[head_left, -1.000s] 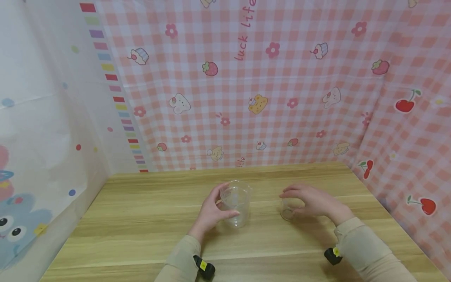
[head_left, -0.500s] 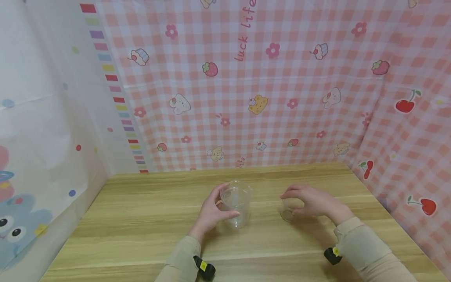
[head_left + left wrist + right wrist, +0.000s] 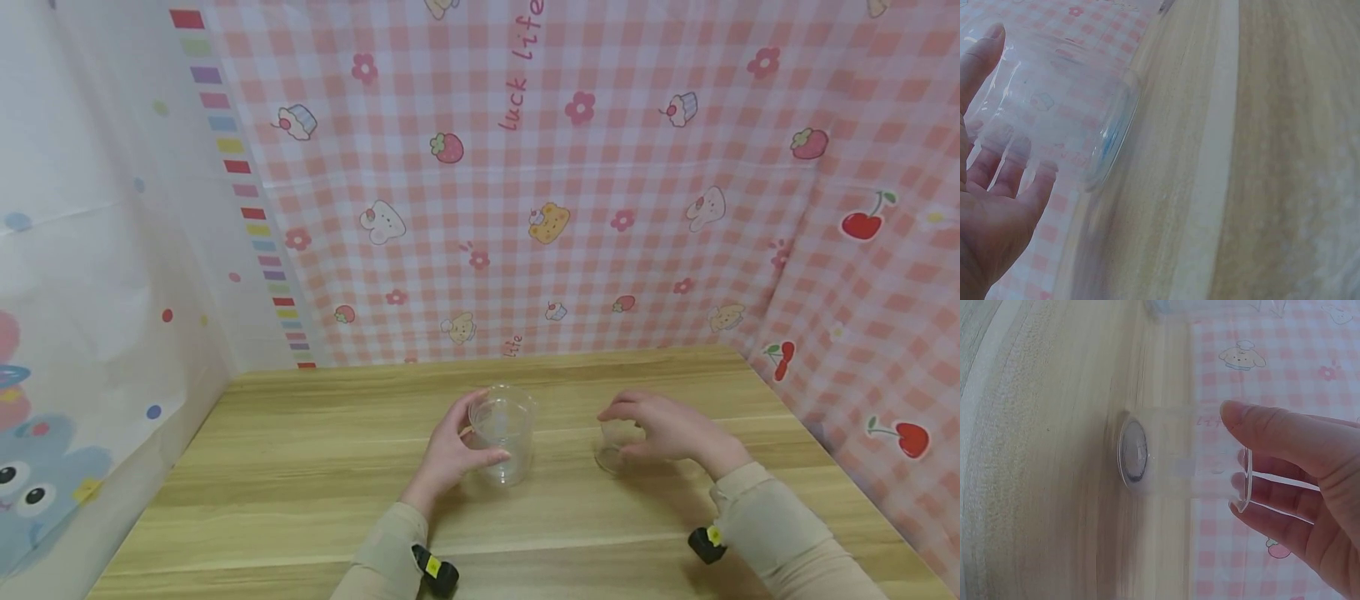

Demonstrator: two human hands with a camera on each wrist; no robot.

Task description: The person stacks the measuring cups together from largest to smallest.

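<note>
The left cup (image 3: 517, 442) stands on the table (image 3: 300, 483), with the left hand (image 3: 450, 450) round its left side, and to its right, across a bare gap, is the right cup (image 3: 611, 443), gripped by the right hand (image 3: 667, 427) from the right near its rim. Behind the table hangs the back cloth (image 3: 465, 200), while the left cloth (image 3: 97, 275) and the right cloth (image 3: 877, 325) flank the table on either side
</note>
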